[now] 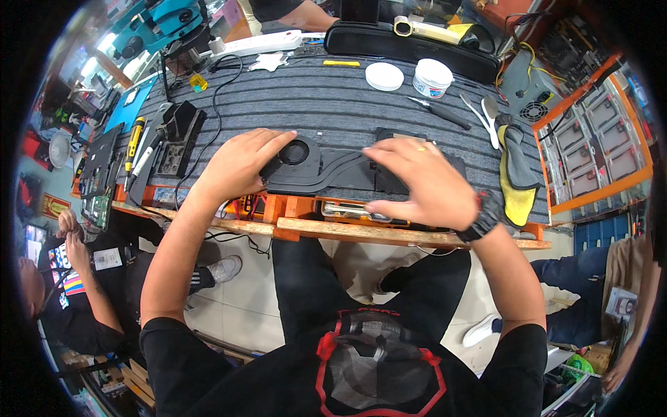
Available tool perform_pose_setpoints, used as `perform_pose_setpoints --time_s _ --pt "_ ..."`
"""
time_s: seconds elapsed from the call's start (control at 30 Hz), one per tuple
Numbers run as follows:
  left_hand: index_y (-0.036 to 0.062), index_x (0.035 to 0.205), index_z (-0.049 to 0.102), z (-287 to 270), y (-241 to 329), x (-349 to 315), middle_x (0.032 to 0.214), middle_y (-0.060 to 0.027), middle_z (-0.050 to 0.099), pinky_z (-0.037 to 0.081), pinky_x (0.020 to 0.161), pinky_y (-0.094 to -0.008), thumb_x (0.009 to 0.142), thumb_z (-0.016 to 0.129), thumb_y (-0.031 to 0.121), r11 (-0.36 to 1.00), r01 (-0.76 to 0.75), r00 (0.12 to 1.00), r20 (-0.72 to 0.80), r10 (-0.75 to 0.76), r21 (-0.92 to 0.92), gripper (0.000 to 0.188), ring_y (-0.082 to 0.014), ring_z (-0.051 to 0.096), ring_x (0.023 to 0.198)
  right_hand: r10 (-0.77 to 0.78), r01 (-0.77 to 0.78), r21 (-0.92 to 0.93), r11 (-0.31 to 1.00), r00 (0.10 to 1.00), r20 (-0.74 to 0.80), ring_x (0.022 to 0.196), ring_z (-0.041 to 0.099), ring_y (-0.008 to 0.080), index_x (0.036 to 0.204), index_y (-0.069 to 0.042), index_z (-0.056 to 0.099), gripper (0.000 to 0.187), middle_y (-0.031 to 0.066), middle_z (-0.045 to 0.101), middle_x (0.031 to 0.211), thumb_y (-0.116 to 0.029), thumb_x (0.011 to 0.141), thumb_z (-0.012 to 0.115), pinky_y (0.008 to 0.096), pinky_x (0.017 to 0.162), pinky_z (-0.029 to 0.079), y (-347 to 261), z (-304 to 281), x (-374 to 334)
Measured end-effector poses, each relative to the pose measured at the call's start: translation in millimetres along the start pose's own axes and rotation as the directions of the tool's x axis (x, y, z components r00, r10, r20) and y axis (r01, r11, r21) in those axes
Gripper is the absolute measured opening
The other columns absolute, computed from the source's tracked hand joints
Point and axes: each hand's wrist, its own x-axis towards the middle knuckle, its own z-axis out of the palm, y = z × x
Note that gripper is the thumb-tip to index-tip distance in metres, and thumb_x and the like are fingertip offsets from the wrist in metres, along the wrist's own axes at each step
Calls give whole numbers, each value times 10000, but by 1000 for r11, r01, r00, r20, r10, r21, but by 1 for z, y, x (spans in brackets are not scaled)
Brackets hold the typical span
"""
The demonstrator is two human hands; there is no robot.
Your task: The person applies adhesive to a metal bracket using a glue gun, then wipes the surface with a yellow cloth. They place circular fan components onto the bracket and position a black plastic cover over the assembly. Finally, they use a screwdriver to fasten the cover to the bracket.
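Note:
A black laptop cooling fan with heat pipes (340, 172) lies along the near edge of the bench, its round fan at the left end. My left hand (240, 160) holds that end, fingers along the far side and thumb by the near side. Over the right end is my right hand (427, 177), fingers stretched with the tips at the pipes, thumb spread apart near the bench's front edge. It hides much of the dark part (399, 133) beneath it. Whether the right palm touches that part cannot be seen.
A striped grey mat (299, 97) covers the bench. Beyond lie a white tub (432, 78), its lid (384, 76), a dark-handled knife (441, 112), brushes (490, 115) and a yellow-grey glove (517, 174). Screwdrivers (135, 142) and a black stand (182, 139) are left. People sit either side.

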Motion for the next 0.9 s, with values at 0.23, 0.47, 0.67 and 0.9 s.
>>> perform_pose_setpoints --time_s 0.23,0.47,0.67,0.9 --pt "66 1393 552 8 -4 0 1222 -141 668 524 982 -443 628 776 3 998 -14 997 -73 9 -67 799 -366 638 1127 48 -53 52 997 994 98 1147 592 323 1343 -10 631 726 145 629 1210 -489 827 809 427 985 439 5 30 44" --pt "75 1423 534 9 -15 -3 1259 -136 622 467 1054 -443 621 830 89 983 40 999 -19 -44 -177 855 -354 580 1198 31 -35 107 994 998 46 1107 599 320 1229 -5 687 644 140 638 1133 -456 788 816 416 966 458 6 31 49" --pt "55 1522 444 4 -27 -15 1437 -180 520 412 1140 -462 564 931 307 953 113 990 109 -85 -282 1104 -381 499 1330 50 -56 98 994 997 67 1104 600 316 1222 -7 689 634 132 638 1130 -442 781 825 418 970 458 2 29 52" --pt "36 1591 335 3 -25 -35 1560 -223 407 334 1209 -476 536 955 530 911 185 979 150 -139 -370 1320 -410 400 1445 47 -50 37 998 996 76 1112 594 301 1236 -30 680 626 108 628 1146 -389 753 852 406 986 434 1 37 49"
